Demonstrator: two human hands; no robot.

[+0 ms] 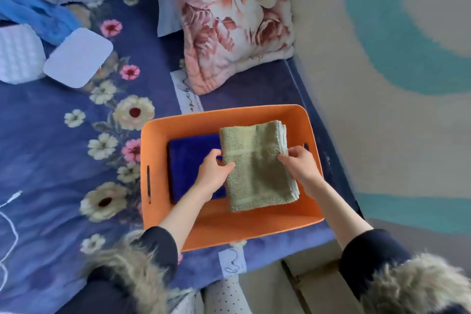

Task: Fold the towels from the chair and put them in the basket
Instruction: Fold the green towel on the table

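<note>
A: Count of towels in frame?

B: Two. One folded green towel point(257, 168), lower centre-right, held over the right half of the orange basket point(229, 227). One folded dark blue towel point(190, 160) lying flat inside the basket, left half, partly under the green one.

A: Baskets?

B: One, lower centre, resting on the floral blue bedspread point(63, 160). Two slot handles visible, one per short side.

A: Hands?

B: Two. The left hand point(215, 169) grips the green towel's left edge, thumb on top, fingers curled beneath. The right hand point(300, 164) pinches the right edge, thumb over the top, fingers tucked under the layers.

A: Is the green towel touching the basket floor?

B: Cannot tell; its near edge overlaps the basket's front wall in view.

A: Other items?

B: One floral pillow point(229, 20), upper centre. One white cable point(10, 211), left edge. Two pale rounded objects point(76, 58), upper left, beside one blue cloth point(43, 18).
</note>
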